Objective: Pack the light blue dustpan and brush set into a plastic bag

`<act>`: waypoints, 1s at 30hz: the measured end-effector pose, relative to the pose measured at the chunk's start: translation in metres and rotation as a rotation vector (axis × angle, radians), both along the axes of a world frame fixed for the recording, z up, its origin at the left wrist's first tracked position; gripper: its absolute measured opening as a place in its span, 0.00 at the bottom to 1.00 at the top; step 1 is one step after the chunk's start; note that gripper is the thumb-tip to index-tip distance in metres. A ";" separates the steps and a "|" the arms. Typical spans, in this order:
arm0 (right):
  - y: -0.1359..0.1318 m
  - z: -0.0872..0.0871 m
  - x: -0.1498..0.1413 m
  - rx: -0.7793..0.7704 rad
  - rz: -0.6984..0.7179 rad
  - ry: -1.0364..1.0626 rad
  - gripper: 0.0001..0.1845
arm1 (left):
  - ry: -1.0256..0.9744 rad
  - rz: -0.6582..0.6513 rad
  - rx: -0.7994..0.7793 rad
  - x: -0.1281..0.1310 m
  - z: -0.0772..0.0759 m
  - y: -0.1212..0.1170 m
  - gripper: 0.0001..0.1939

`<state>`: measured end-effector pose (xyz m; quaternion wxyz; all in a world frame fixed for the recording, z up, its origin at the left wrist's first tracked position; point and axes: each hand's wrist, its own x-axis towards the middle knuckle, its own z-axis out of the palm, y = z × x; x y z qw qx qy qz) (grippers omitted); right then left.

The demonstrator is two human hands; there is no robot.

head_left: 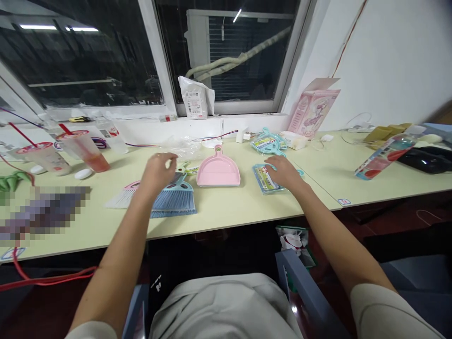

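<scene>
My left hand (157, 172) hovers over the handle end of a blue hand brush (175, 199), fingers curled; whether it touches the brush I cannot tell. A pink-handled white brush (122, 197) lies just left of it. A pink dustpan (218, 171) lies flat in the middle of the pale green table (226, 207). My right hand (284, 172) rests palm down on a packaged teal dustpan set (265, 180). More teal packaged sets (268, 141) lie further back.
Two plastic cups with red straws (83, 148) stand at the back left. Crumpled clear plastic (181, 147) lies behind the brushes. A pink box (312, 110) leans on the wall; a bottle (384, 155) and black item lie right. Red cables hang at the left edge.
</scene>
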<state>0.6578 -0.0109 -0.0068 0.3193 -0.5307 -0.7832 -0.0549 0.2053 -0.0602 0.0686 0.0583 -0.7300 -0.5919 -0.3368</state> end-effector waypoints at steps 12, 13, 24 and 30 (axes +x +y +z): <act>0.061 0.016 -0.153 0.028 0.147 0.584 0.11 | 0.041 0.339 -0.487 -0.166 -0.044 0.065 0.26; 0.063 0.010 -0.151 0.015 0.143 0.594 0.11 | 0.008 0.343 -0.470 -0.171 -0.051 0.060 0.26; 0.064 -0.027 -0.138 -0.214 0.047 0.511 0.18 | -0.043 0.297 -0.516 -0.185 -0.068 0.040 0.16; 0.063 -0.024 -0.139 -0.240 -0.020 0.467 0.16 | -0.206 0.353 -0.437 -0.182 -0.057 0.030 0.08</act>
